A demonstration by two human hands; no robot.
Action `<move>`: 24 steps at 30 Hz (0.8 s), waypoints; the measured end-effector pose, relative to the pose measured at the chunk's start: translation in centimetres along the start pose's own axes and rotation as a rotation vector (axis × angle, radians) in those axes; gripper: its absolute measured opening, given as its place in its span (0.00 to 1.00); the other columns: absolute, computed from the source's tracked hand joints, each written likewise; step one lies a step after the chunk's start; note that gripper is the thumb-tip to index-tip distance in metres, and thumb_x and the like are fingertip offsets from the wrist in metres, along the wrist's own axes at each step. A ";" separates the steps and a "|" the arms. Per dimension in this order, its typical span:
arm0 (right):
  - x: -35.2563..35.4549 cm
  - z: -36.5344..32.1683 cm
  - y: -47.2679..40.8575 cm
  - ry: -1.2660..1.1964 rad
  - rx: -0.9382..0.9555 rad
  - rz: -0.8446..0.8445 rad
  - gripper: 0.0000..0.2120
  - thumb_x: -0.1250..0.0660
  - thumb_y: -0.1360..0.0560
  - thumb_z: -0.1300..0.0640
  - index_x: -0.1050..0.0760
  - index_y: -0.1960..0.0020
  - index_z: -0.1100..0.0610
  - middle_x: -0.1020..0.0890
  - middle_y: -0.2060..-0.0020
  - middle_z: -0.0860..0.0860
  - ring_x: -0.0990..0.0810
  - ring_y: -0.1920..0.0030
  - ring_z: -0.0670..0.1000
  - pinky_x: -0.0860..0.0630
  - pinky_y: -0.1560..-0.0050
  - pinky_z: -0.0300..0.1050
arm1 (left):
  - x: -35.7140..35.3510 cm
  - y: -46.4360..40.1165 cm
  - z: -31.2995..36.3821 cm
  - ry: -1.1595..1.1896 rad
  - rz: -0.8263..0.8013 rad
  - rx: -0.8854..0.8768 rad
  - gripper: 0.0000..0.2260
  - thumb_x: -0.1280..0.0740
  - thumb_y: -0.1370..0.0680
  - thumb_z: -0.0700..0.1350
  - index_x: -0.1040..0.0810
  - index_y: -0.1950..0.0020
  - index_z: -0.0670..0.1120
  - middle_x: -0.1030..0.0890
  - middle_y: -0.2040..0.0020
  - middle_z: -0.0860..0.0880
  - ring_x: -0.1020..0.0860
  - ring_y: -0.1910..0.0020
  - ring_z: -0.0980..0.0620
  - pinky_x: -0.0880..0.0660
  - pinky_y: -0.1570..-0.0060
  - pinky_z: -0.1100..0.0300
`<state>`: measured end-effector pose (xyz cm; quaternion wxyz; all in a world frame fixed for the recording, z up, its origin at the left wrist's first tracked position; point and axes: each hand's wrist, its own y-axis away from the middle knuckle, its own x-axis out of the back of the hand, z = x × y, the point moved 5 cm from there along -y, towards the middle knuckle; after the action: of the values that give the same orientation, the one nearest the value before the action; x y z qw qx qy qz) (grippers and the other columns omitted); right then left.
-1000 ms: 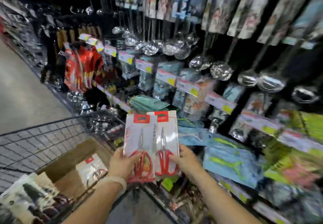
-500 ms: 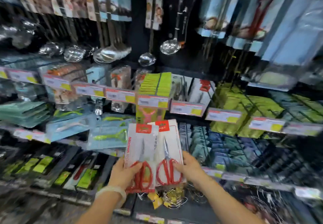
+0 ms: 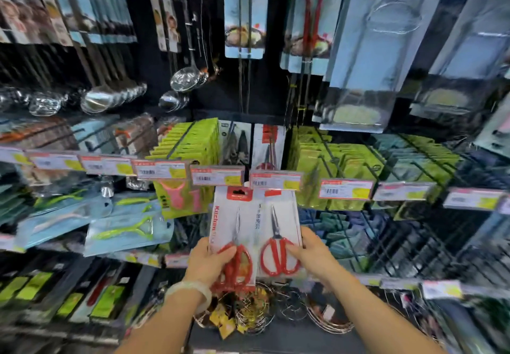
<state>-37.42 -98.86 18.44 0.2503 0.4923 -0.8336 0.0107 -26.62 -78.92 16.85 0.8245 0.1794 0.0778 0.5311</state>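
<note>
Two blister packs of red-handled scissors on white card, the left pack (image 3: 231, 232) and the right pack (image 3: 278, 226), are held side by side before a shop shelf.
The left hand (image 3: 205, 261), a pale bangle (image 3: 190, 293) at its wrist, pinches the left pack low down, thumb across the handles. The right hand (image 3: 314, 254) pinches the right pack likewise. Behind the pack tops runs a rail of red-and-yellow price tags (image 3: 274, 181), then lime-green hanging packets (image 3: 331, 160), with steel ladles (image 3: 185, 79) and red tongs (image 3: 314, 8) above.

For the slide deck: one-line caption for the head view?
Left hand grips left scissors pack, right hand grips right pack, below price tags.
</note>
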 end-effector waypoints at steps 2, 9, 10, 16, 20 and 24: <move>-0.5 0.3 -0.2 -0.030 0.004 -0.006 0.15 0.36 0.23 0.63 0.32 0.37 0.58 0.22 0.43 0.55 0.24 0.47 0.50 0.23 0.46 0.45 | 0.3 0.3 0.6 0.022 0.012 -0.002 0.14 0.26 0.29 0.40 0.25 0.46 0.42 0.18 0.51 0.44 0.19 0.51 0.45 0.22 0.48 0.48; -1.6 -1.5 -1.4 -0.154 0.076 -0.018 0.11 0.37 0.23 0.62 0.32 0.43 0.51 0.21 0.50 0.48 0.21 0.51 0.46 0.24 0.50 0.41 | 1.4 0.3 1.3 0.082 0.032 -0.011 0.09 0.29 0.27 0.37 0.24 0.52 0.47 0.18 0.51 0.45 0.19 0.51 0.44 0.22 0.48 0.49; -1.6 -1.7 -1.6 -0.174 0.074 -0.010 0.11 0.37 0.23 0.62 0.31 0.43 0.51 0.21 0.49 0.48 0.21 0.50 0.48 0.23 0.48 0.44 | 1.5 0.3 1.4 0.086 0.037 -0.017 0.08 0.29 0.27 0.36 0.24 0.52 0.46 0.18 0.52 0.44 0.19 0.52 0.45 0.22 0.52 0.52; -2.0 0.1 -1.8 -0.217 0.004 -0.022 0.10 0.37 0.22 0.61 0.30 0.46 0.48 0.19 0.47 0.51 0.20 0.46 0.53 0.23 0.41 0.56 | 1.7 0.6 1.6 0.065 0.013 -0.025 0.11 0.30 0.26 0.37 0.25 0.45 0.42 0.18 0.51 0.43 0.19 0.55 0.47 0.23 0.61 0.57; -1.9 0.5 -2.0 -0.262 -0.007 -0.032 0.10 0.38 0.22 0.60 0.29 0.45 0.46 0.19 0.48 0.50 0.20 0.46 0.52 0.23 0.41 0.55 | 2.0 0.8 1.6 0.070 0.014 -0.028 0.12 0.30 0.26 0.37 0.25 0.43 0.41 0.18 0.53 0.46 0.19 0.58 0.50 0.25 0.65 0.59; -1.9 0.5 -2.3 -0.216 -0.002 -0.022 0.10 0.37 0.22 0.58 0.30 0.42 0.49 0.19 0.47 0.51 0.20 0.45 0.52 0.23 0.41 0.56 | 2.3 1.0 1.5 0.054 0.023 -0.023 0.11 0.31 0.25 0.37 0.25 0.44 0.42 0.19 0.55 0.47 0.20 0.59 0.51 0.26 0.65 0.60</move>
<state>-34.96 -98.69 16.65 0.1593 0.4996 -0.8502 -0.0460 -26.01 -76.81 18.74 0.8179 0.1565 0.0917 0.5460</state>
